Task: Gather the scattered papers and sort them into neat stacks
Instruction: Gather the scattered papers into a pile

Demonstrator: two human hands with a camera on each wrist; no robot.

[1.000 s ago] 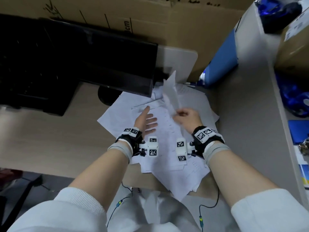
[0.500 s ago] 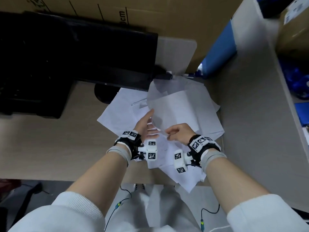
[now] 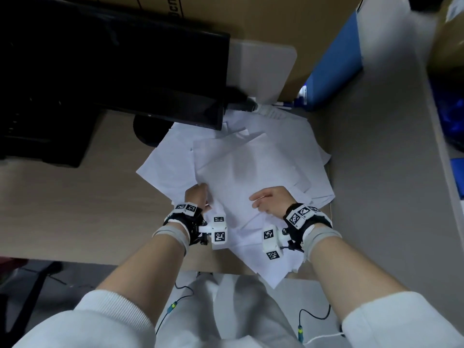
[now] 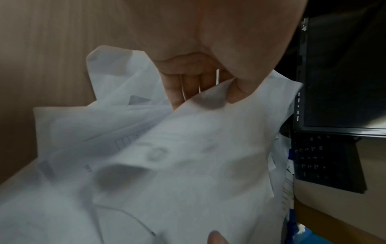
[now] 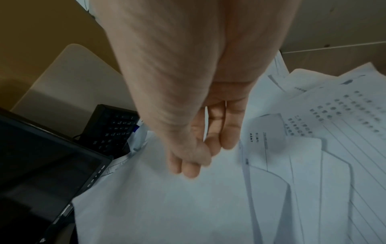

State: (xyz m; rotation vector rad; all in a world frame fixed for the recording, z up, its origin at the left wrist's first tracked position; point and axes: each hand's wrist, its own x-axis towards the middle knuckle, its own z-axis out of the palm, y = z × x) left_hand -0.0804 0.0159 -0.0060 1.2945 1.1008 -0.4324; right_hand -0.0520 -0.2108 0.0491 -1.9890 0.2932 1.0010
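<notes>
Beige wood-grain surface (image 3: 75, 209) carries everything, with a dark monitor (image 3: 125, 71) at its far left side and brown cardboard (image 3: 276, 21) behind that.

Left hand (image 3: 197, 198) sits at the near left edge of the papers (image 3: 251, 172). Its grip is closed on a sheet: in the left wrist view the curled fingers (image 4: 188, 85) lie under the lifted paper edge and the thumb (image 4: 240, 89) presses on top. That top sheet (image 4: 198, 156) fans away from the grip toward the monitor and the black keyboard (image 4: 325, 161) beyond it; more crumpled sheets lie to the left of the grip on the bare surface.

Right of that grip, the papers spread as a loose, overlapping heap, some corners hanging over the near edge.

Right hand (image 3: 272, 202) rests over the heap's near right part. Its grip is loose and holds nothing: the fingers (image 5: 219, 132) hang nearly straight, close to a blank sheet (image 5: 188, 206), though contact cannot be told. Printed, lined sheets (image 5: 344, 123) lie just right of this hand.

Further right stands a grey partition (image 3: 376, 172), with a blue panel (image 3: 334, 66) at its far end.
</notes>
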